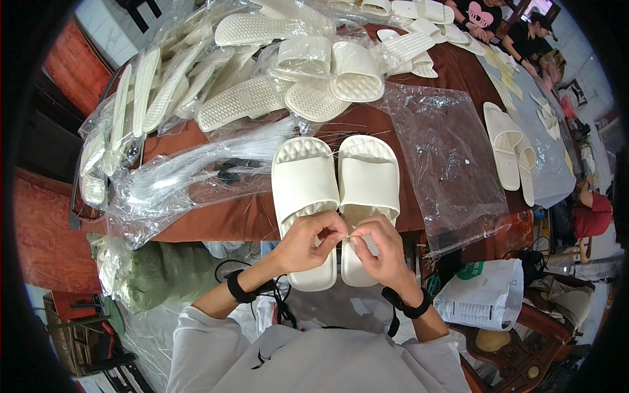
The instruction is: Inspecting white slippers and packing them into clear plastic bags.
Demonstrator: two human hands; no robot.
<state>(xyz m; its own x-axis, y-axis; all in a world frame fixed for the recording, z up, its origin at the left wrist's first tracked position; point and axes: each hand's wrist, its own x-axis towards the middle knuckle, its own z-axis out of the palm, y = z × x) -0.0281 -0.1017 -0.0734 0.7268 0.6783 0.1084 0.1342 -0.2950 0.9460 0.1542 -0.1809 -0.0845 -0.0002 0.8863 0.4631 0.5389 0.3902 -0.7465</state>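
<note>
Two cream slide slippers lie side by side, toes away from me, at the near edge of a brown table (216, 226): the left slipper (303, 180) and the right slipper (368, 177). My left hand (308, 242) and my right hand (383, 247) meet over their heels. Both hands pinch a thin clear plastic tie (345, 238) between the two slippers; its exact path is too fine to see.
A clear plastic bag (445, 157) lies flat to the right of the pair. Bagged and loose cream slippers (308, 78) are heaped at the back and left. Another pair (511, 154) sits far right. Other people (524, 33) are at the far right end.
</note>
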